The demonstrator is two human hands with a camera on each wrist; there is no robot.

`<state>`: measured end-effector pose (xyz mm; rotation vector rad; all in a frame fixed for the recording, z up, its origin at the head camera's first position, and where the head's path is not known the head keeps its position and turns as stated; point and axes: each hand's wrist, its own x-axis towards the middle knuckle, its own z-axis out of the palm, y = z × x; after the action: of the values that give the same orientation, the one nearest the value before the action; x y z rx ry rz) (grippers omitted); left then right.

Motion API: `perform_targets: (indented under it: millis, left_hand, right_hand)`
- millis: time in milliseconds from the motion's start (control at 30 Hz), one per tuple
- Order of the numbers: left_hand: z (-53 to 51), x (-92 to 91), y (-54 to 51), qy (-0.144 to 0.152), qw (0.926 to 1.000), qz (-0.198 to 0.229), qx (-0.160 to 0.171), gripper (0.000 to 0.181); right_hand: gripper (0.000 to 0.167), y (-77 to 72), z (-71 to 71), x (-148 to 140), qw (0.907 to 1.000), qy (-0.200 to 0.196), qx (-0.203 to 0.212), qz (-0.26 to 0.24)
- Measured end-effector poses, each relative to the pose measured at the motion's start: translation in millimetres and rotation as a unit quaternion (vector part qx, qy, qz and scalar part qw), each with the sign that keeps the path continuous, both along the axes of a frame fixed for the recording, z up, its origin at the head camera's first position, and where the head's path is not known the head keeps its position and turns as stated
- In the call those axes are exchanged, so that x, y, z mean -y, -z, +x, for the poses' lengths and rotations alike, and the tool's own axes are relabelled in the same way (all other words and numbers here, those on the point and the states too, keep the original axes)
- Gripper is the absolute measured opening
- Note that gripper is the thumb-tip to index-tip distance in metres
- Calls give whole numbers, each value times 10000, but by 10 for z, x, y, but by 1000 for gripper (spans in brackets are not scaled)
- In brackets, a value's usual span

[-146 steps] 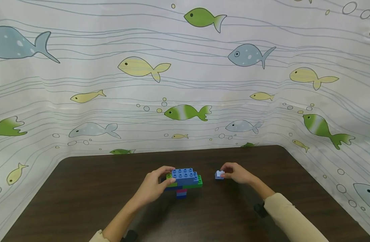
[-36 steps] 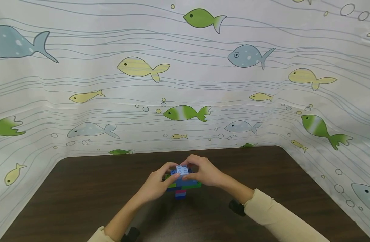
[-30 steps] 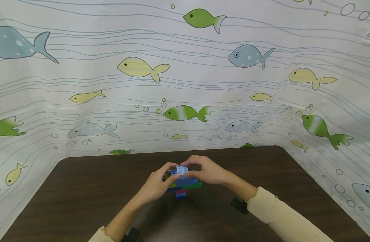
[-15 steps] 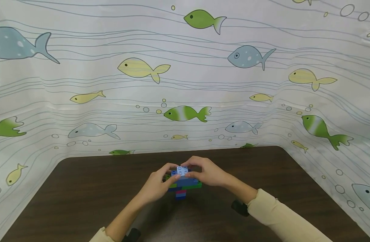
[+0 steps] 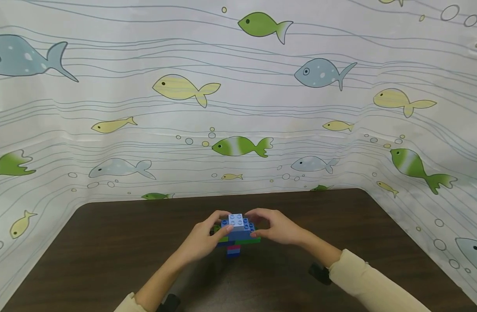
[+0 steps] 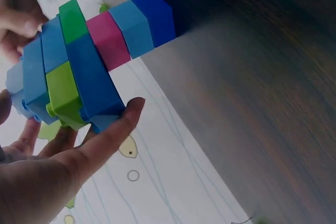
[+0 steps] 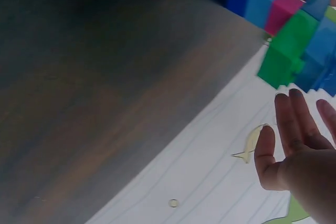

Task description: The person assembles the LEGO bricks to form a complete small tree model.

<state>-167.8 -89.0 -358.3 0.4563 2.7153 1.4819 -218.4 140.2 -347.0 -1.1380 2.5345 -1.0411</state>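
Observation:
A toy-brick structure [image 5: 241, 235] stands upright on a narrow stem of magenta and blue bricks [image 5: 233, 251], widening above into green, lime and blue layers. The pale-blue brick [image 5: 236, 220] sits at its top. My left hand [image 5: 199, 238] grips the structure's left side, thumb in front and fingers behind; the left wrist view shows the lime brick [image 6: 65, 95] beside these fingers. My right hand [image 5: 279, 227] is at the right end, its fingers loosely bent and its thumb tip near the blue layer. In the right wrist view, its fingers lie close to the green brick [image 7: 289, 48], not wrapped round it.
The dark wooden table [image 5: 117, 251] has rounded back corners. A white curtain with printed fish [image 5: 238, 108] surrounds its back and sides. A dark wrist device [image 5: 320, 274] hangs below the right forearm.
The pale-blue brick was carried from the table at right to the structure's top. My right hand has just let go of it and shifted right; the left hand keeps its grip.

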Motion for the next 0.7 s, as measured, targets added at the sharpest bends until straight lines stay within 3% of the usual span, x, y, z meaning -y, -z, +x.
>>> perform_targets:
  millis: [300,533,700]
  left_hand:
    - [-17,108,62,46,9996,-243,109,42]
    - [-59,255,111,456,9976,-493,-190,44]
    - [-131,259,139,24,9987,-502,-66,41]
  right_hand:
    - [38,250,32,-120,9988,315,372,-82]
    - [26,297,-14,-137,9972,366,479,-438]
    - [21,294,-97,-137,9935,265,928,-600]
